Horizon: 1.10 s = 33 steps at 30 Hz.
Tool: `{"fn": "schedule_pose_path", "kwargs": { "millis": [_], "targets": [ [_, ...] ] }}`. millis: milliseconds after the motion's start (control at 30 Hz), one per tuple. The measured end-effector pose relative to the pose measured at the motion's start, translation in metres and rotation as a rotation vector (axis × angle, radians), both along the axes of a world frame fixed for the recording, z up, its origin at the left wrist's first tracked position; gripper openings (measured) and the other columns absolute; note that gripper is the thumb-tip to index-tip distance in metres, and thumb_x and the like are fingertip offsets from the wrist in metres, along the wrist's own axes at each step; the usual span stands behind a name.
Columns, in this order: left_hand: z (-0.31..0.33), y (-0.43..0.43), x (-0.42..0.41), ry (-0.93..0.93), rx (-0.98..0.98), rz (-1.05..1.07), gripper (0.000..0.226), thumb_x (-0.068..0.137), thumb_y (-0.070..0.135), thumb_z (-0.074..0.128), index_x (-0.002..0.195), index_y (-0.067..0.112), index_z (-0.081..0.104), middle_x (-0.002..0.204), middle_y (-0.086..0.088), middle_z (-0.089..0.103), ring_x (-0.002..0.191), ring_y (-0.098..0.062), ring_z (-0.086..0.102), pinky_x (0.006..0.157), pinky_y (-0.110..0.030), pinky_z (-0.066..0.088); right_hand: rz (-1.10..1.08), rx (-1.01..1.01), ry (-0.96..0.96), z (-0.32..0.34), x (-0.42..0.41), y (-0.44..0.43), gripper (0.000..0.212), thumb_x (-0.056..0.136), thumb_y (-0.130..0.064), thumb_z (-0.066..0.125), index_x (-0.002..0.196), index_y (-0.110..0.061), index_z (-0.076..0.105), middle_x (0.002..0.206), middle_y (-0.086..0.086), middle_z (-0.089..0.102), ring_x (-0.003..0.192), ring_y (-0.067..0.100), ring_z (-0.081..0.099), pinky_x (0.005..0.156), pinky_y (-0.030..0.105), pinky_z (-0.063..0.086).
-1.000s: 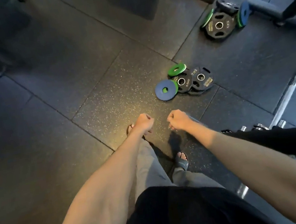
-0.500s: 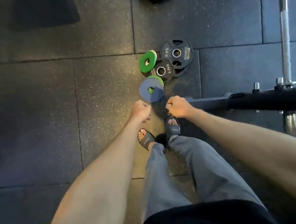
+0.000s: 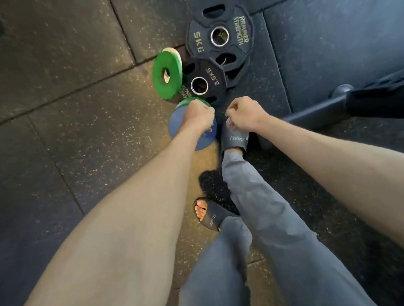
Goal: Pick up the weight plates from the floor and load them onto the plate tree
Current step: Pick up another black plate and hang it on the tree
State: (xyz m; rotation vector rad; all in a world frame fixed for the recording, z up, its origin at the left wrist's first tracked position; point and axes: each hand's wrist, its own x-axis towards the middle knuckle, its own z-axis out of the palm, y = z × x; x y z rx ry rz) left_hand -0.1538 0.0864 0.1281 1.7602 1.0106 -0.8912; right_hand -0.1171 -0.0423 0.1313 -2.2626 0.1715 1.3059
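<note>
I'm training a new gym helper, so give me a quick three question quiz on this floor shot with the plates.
1. True or false: the 5 kg plate lies partly on the 2.5 kg plate.
2. Which plate is the left hand over? A) green plate B) blue plate C) 5 kg plate
3. Fill in: both hands, the right hand included, are closed into ____.

Key: 1 false, the 2.5 kg plate overlaps the 5 kg plate. 2 B. 3 fists.
</note>
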Motion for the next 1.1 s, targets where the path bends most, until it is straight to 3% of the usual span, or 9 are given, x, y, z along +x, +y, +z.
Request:
{"fn": "schedule_pose_path", "kwargs": {
  "millis": [67, 133, 200, 267, 467, 700, 867, 1033, 1100],
  "targets": [
    [-0.043, -0.001, 0.032, -0.002, 0.023, -0.031, 0.022, 0.088, 0.014, 0.047, 0.070, 0.007, 0.056, 0.083, -0.023, 0.071, 0.075, -0.038, 0.070, 0.061, -0.036, 0.056, -0.018, -0.012, 0.005, -0.041, 0.025, -0.001, 0.020, 0.087, -0.014, 0.048, 0.076, -0.009, 0.064, 0.089, 0.022, 0.074, 0.093, 0.043, 0.069, 0.087, 0.051, 0.056],
    [-0.086, 0.001, 0.063, -0.048, 0.089, -0.025, 0.026, 0.082, 0.020, 0.047, 0.092, 0.003, 0.064, 0.099, -0.022, 0.072, 0.093, -0.038, 0.071, 0.081, -0.047, 0.059, -0.084, -0.025, -0.002, -0.080, 0.053, -0.002, 0.021, 0.085, -0.013, 0.046, 0.075, -0.007, 0.064, 0.088, 0.023, 0.073, 0.092, 0.043, 0.069, 0.087, 0.052, 0.057],
    [-0.113, 0.006, 0.094, -0.104, 0.184, 0.008, 0.031, 0.083, 0.022, 0.047, 0.102, 0.003, 0.062, 0.107, -0.018, 0.070, 0.103, -0.033, 0.066, 0.090, -0.040, 0.055, -0.170, -0.026, -0.034, -0.115, 0.080, -0.001, 0.028, 0.082, -0.018, 0.045, 0.092, -0.003, 0.066, 0.095, 0.022, 0.072, 0.094, 0.042, 0.069, 0.087, 0.052, 0.057],
    [-0.130, 0.011, 0.126, -0.168, 0.289, 0.022, 0.023, 0.092, 0.020, 0.049, 0.108, 0.007, 0.059, 0.115, -0.011, 0.065, 0.110, -0.029, 0.060, 0.086, -0.029, 0.044, -0.227, -0.046, -0.088, -0.135, 0.108, 0.003, 0.032, 0.086, -0.023, 0.047, 0.110, -0.006, 0.061, 0.111, 0.019, 0.068, 0.102, 0.038, 0.066, 0.091, 0.048, 0.055],
    [-0.196, 0.027, 0.195, -0.349, 0.567, 0.074, 0.033, 0.090, 0.020, 0.060, 0.120, 0.012, 0.050, 0.131, -0.011, 0.050, 0.123, -0.029, 0.045, 0.100, -0.035, 0.034, -0.383, -0.159, -0.302, -0.202, 0.183, 0.002, 0.056, 0.097, -0.030, 0.051, 0.146, -0.007, 0.033, 0.146, 0.018, 0.039, 0.133, 0.036, 0.041, 0.109, 0.044, 0.037],
    [-0.257, 0.034, 0.237, -0.186, 0.390, 0.291, 0.080, 0.090, 0.049, 0.062, 0.150, 0.010, 0.026, 0.153, -0.011, 0.035, 0.141, -0.028, 0.035, 0.114, -0.040, 0.032, -0.479, -0.099, -0.331, -0.250, 0.217, 0.003, 0.077, 0.092, -0.050, 0.061, 0.148, -0.005, 0.031, 0.148, 0.015, 0.043, 0.137, 0.032, 0.042, 0.114, 0.046, 0.035],
    [-0.276, 0.044, 0.237, -0.227, 0.334, 0.469, 0.086, 0.079, 0.056, 0.073, 0.144, 0.010, 0.040, 0.145, -0.007, 0.047, 0.133, -0.026, 0.045, 0.109, -0.043, 0.040, -0.672, -0.024, -0.289, -0.262, 0.222, 0.003, 0.074, 0.091, -0.043, 0.068, 0.147, -0.007, 0.035, 0.144, 0.007, 0.052, 0.134, 0.024, 0.048, 0.111, 0.034, 0.039],
    [-0.275, 0.046, 0.237, -0.333, 0.259, 0.713, 0.050, 0.071, 0.056, 0.078, 0.088, 0.012, 0.062, 0.110, -0.012, 0.069, 0.088, -0.021, 0.064, 0.085, -0.038, 0.057, -0.817, 0.027, -0.300, -0.250, 0.226, -0.001, 0.061, 0.094, -0.040, 0.065, 0.141, -0.009, 0.041, 0.130, 0.003, 0.054, 0.116, 0.017, 0.054, 0.092, 0.023, 0.041],
    [-0.264, 0.041, 0.236, -0.369, 0.249, 0.733, 0.047, 0.072, 0.054, 0.078, 0.084, 0.010, 0.066, 0.103, -0.010, 0.072, 0.086, -0.020, 0.065, 0.085, -0.039, 0.058, -0.852, 0.016, -0.321, -0.234, 0.221, -0.002, 0.054, 0.095, -0.040, 0.064, 0.136, -0.010, 0.044, 0.123, 0.001, 0.053, 0.109, 0.015, 0.052, 0.086, 0.023, 0.039]
  ]
}}
